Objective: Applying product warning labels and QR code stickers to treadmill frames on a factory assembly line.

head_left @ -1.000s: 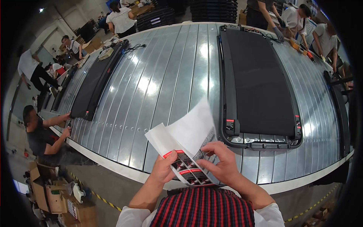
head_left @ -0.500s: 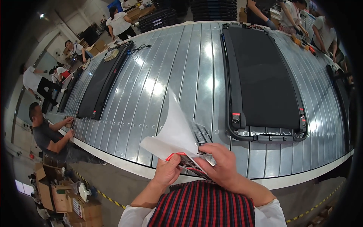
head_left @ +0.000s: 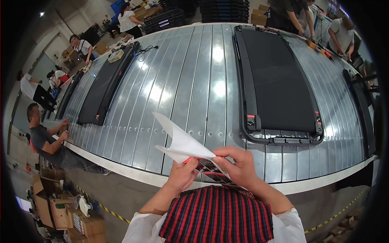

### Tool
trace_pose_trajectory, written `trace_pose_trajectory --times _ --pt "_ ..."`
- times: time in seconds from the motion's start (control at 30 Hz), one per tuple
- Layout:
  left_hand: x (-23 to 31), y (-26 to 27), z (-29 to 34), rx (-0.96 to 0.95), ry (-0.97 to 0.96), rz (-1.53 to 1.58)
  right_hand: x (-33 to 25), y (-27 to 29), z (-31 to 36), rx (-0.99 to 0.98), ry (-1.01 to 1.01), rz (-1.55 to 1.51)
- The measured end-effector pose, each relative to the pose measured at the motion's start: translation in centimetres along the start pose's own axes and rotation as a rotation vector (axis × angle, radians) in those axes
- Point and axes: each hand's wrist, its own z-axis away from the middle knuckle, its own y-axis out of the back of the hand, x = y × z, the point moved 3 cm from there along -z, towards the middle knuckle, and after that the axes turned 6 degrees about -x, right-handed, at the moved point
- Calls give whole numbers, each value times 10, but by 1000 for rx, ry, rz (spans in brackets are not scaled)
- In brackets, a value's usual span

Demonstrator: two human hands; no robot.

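In front of me I hold a label sheet (head_left: 182, 142), white on its back with black and red printing on its other face. It curls upward, and one white corner sticks out to the left. My left hand (head_left: 182, 176) is closed on the lower left part, its thumb pressed on the red-edged print. With thumb and forefinger, my right hand (head_left: 239, 165) pinches the sheet's right edge. Part of the printed side is hidden behind my fingers and the striped red and black cloth at my front.
Beyond my hands a long metal slatted table (head_left: 190, 93) bears a black treadmill deck (head_left: 279, 81) at right and another deck (head_left: 103, 87) at left. A person (head_left: 44, 141) works at its left edge; several others stand at the far side. Cardboard boxes (head_left: 60, 212) lie lower left.
The white sheet has folded over to the left and lower, and the printed strip that showed at its right no longer does. My right hand has kept its pinch.
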Motion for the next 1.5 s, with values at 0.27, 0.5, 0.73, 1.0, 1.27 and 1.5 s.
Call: trace_pose_trajectory --times 0.27,0.5,0.73,1.0,1.27,1.5 --pt "20 24 12 -105 -12 79 8 -35 -6 -42 -274 -437" --pt "63 56 -8 279 -139 -239 8 -25 -20 499 -224 -268" --pt "11 63 -43 161 -12 -380 -8 -86 -42 119 231 937" --pt "14 44 -77 -349 -126 -1097 -14 -37 -36 78 65 836" --pt "-22 11 -112 -537 -180 -1325 12 17 -30 -81 11 839" --pt "-38 27 -152 -317 615 -1060 77 108 -15 29 -175 394"
